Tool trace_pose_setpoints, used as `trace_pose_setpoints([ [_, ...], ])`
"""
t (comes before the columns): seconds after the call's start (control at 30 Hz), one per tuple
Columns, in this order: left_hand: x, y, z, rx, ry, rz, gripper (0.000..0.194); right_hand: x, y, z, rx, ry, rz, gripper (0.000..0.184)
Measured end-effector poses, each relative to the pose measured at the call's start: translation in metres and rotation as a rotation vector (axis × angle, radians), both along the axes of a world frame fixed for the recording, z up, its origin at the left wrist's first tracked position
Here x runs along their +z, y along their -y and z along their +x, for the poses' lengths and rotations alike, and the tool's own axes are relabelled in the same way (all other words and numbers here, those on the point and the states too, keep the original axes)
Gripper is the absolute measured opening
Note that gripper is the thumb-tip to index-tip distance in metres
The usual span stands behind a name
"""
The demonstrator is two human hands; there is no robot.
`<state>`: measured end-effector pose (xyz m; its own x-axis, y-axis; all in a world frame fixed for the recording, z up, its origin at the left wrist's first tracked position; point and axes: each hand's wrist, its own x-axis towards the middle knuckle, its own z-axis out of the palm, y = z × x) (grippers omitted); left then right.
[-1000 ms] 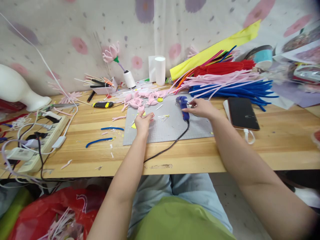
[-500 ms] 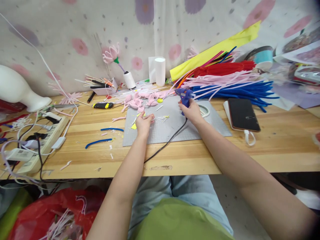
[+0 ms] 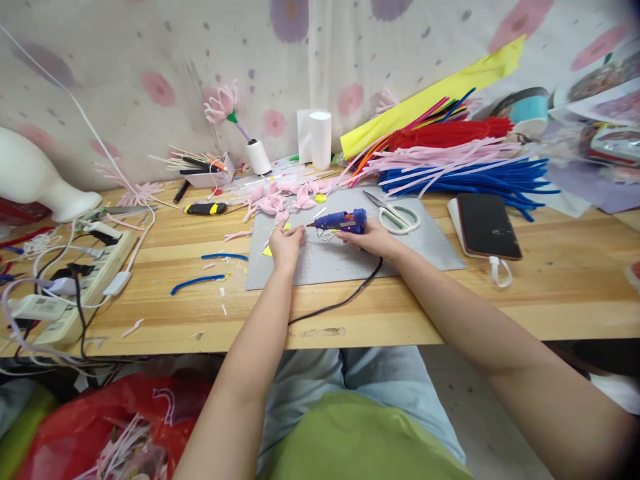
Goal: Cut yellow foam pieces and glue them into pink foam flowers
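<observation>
My right hand [image 3: 374,239] grips a blue hot glue gun [image 3: 336,221] by its handle, and the nozzle points left. My left hand [image 3: 286,247] is pinched closed just left of the nozzle; a thin white bit shows at its fingertips, too small to name. Both hands are over the grey cutting mat [image 3: 345,268]. Under the glue gun lie several short white pieces, partly hidden by it. Pink fuzzy petals [image 3: 273,203] lie along the mat's far left edge. Scissors [image 3: 399,217] with pale handles rest on the mat beyond my right hand.
Bundles of blue pipe cleaners [image 3: 470,183] and red ones [image 3: 450,133] lie at the back right. A phone [image 3: 487,225] sits right of the mat. A utility knife [image 3: 205,209] and a power strip [image 3: 95,287] are to the left. The glue gun's black cord [image 3: 340,305] crosses the front.
My right hand has swung the glue gun down and left, so its nozzle comes close to my left fingertips. The scissors now show in full. My left hand has barely moved.
</observation>
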<state>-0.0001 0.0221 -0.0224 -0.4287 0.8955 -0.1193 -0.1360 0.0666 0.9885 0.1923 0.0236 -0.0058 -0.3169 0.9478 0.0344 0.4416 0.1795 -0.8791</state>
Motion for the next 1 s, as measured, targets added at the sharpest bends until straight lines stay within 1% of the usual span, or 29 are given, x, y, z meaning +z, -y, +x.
trace_pose_setpoints([
  [0.13,-0.006,-0.002,-0.002,-0.029,-0.076,0.019,0.071,0.005,0.003,-0.006,-0.02,0.053,0.115,0.043],
  [0.23,-0.007,-0.003,-0.002,-0.03,-0.109,0.022,0.072,0.005,0.004,-0.009,-0.043,0.094,0.158,0.043],
  [0.4,-0.007,-0.001,-0.002,-0.043,-0.129,0.019,0.072,0.003,0.002,-0.009,-0.031,0.115,0.181,0.046],
  [0.73,0.002,0.005,0.002,-0.049,-0.114,0.003,0.072,0.001,0.002,-0.008,-0.048,0.193,0.194,0.048],
  [1.0,0.004,0.004,0.002,-0.031,-0.097,-0.028,0.072,0.001,0.001,-0.005,-0.03,0.17,0.216,0.049],
])
